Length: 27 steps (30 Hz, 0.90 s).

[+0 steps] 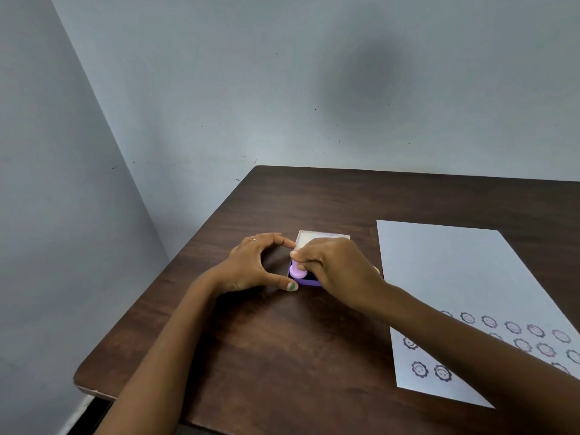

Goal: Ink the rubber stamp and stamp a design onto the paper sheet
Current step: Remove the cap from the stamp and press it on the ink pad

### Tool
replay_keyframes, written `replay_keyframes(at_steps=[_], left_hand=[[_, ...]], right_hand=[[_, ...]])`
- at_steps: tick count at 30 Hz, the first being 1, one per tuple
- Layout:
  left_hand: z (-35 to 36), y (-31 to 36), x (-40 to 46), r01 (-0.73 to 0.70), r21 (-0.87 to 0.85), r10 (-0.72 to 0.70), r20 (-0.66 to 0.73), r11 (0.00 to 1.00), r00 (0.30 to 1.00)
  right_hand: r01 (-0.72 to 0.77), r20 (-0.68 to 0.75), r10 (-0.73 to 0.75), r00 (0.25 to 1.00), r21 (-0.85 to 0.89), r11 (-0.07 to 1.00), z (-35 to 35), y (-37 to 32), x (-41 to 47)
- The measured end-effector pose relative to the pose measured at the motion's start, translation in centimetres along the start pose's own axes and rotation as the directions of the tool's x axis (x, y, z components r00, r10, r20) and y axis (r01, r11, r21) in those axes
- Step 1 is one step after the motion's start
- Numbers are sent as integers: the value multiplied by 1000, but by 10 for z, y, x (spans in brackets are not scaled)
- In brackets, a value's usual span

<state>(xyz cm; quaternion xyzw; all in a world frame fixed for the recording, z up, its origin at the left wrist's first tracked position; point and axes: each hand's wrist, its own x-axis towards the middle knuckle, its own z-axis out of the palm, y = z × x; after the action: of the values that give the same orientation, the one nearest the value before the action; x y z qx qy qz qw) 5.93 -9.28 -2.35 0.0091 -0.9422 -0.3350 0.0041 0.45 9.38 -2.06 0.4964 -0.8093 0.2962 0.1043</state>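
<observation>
A small purple ink pad box (309, 281) with its white lid (317, 239) raised at the back sits on the dark wooden table (282, 340). My right hand (335, 265) pinches a lilac round-topped stamp (297, 272), which rests down on the pad. My left hand (260, 265) spans the box's left side, index finger at the lid and thumb at the front corner. A white paper sheet (445, 271) lies to the right, with rows of flower-face prints (489, 321) along its near part; my right forearm covers some of them.
The table's left and far edges stand close to pale grey walls (219, 89). A small yellow object (376, 270) peeks out behind my right hand, mostly hidden. Bare wood lies between the box and the near table edge.
</observation>
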Motion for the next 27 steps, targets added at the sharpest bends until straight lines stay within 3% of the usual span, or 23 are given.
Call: replay_keyframes(at_steps=[3, 9, 13, 17, 21, 24, 27], left_hand=[[0, 1, 0, -25, -4, 25, -9, 1000, 1000], [0, -1, 1, -26, -7, 26, -10, 1000, 1000], [1, -1, 1, -37, -8, 37, -12, 999, 999], [1, -3, 3, -37, -14, 36, -11, 999, 999], [2, -6, 3, -26, -17, 25, -6, 1000, 1000], [2, -6, 3, -28, -19, 27, -4, 999, 1000], [2, -6, 4, -36, -17, 36, -13, 999, 999]], right_hand=[[2, 43, 0, 999, -32, 999, 2, -5, 1], [-78, -32, 80, 996, 60, 995, -1, -2, 0], [7, -27, -7, 1000, -3, 1000, 3, -7, -5], [-113, -67, 119, 991, 85, 990, 0, -5, -2], [-44, -51, 44, 998, 11, 999, 3, -10, -6], [-125, -82, 129, 988, 56, 991, 1, -9, -4], [-80, -22, 79, 997, -18, 997, 2, -13, -3]])
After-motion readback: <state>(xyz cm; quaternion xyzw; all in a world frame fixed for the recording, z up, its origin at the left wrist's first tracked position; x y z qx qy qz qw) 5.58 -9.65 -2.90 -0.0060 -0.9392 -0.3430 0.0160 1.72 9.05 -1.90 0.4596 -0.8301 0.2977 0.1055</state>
